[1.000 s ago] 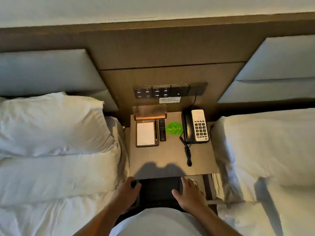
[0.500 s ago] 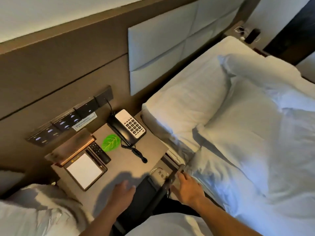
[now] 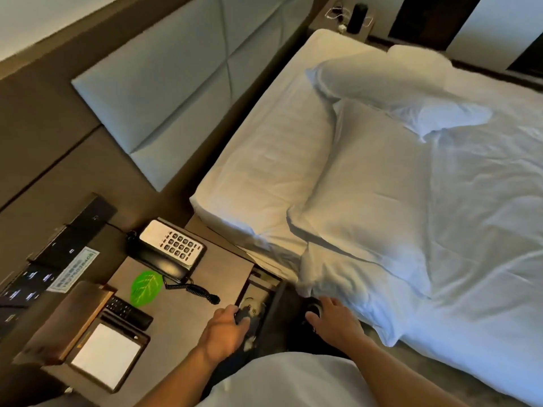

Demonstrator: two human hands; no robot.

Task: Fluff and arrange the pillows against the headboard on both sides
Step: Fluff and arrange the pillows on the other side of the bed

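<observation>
White pillows [image 3: 367, 201], green leaf card [image 3: 146, 287], black-and-white phone [image 3: 170, 249].

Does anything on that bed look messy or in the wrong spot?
Yes. The near pillow lies flat and skewed, away from the headboard. The far pillow is crumpled and crooked. The duvet is wrinkled too.

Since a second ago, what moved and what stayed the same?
The view swung right, from the nightstand to the right-hand bed. The left hand slid right along the nightstand's front edge; the right hand drifted towards the white duvet. Neither grasps bedding. The black-and-white telephone, green leaf card and white notepad stayed put.
</observation>
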